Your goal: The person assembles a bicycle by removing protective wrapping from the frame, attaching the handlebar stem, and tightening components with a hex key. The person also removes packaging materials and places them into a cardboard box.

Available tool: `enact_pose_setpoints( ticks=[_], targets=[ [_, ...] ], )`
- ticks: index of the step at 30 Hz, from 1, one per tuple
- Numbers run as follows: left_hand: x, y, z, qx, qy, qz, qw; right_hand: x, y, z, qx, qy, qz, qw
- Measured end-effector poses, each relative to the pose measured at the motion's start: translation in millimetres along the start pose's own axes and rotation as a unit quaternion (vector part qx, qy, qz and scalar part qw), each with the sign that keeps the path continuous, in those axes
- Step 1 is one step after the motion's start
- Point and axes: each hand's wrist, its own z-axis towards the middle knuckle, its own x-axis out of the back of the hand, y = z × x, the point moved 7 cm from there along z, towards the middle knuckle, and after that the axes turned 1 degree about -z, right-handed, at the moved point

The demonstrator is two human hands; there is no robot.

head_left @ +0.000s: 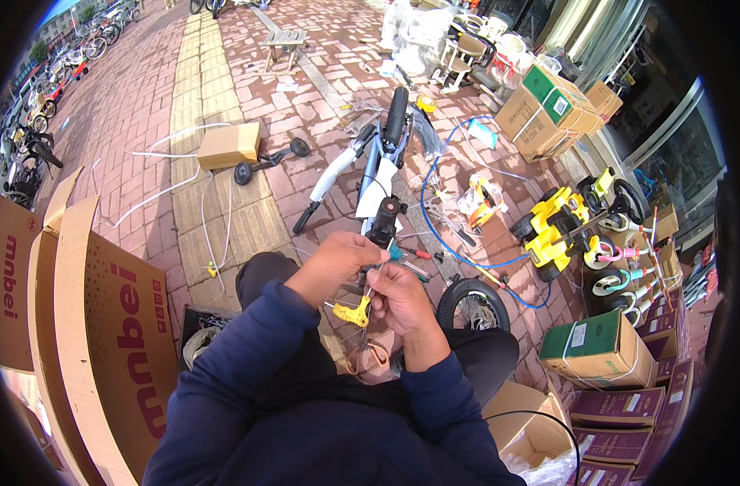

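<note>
My left hand [335, 263] is closed in a pinch, its fingertips meeting those of my right hand; what it pinches is too small to make out. My right hand [406, 301] is closed too, with a yellow Y-shaped wrench [354, 312] hanging at its fingertips. Just beyond both hands lies a small white and light-blue bicycle frame [376, 166]. Its nearer end has a black clamp-like part [386, 217]. A black tyre [397, 115] shows at the frame's far end. Right of my hands, a loose spoked wheel [474, 306] rests by my knee.
Tall cardboard boxes [115, 324] stand on the left. A small carton [229, 146] and training wheels [271, 160] lie ahead. At right are a blue hose [443, 236], yellow ride-on toys [556, 231], and a green-and-brown box [597, 350]. Screwdrivers [413, 252] lie beyond my right hand.
</note>
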Motion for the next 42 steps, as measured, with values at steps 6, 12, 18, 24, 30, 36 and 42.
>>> enact_pose_setpoints(
  ticks=[6,12,18,24,30,36,42],
  targets=[
    [-4.6,-3.5,3.5,0.001,0.013,-0.011,1.0,0.4,2.9,2.2,-0.004,-0.015,0.013,1.0],
    [-11.0,-4.5,8.6,0.005,0.017,-0.05,0.999,-6.2,-3.7,-6.5,-0.002,-0.049,0.086,0.995],
    [-14.9,-5.2,8.0,0.037,-0.029,-0.094,0.994,-0.8,-1.4,-6.0,0.015,-0.092,0.128,0.987],
    [-13.9,3.6,3.0,0.004,0.008,-0.001,1.0,1.1,8.1,0.6,-0.017,-0.066,0.122,0.99],
    [-16.2,-0.5,1.9,0.046,-0.004,-0.072,0.996,-5.6,1.0,-10.0,0.012,-0.047,0.158,0.986],
    [-13.6,-3.1,10.8,0.013,-0.001,-0.024,1.0,-6.1,2.0,-5.4,0.007,-0.061,0.131,0.989],
    [-14.2,-10.1,7.3,0.047,-0.024,-0.091,0.994,-1.8,6.0,-9.5,-0.025,-0.059,0.15,0.987]
  ],
)
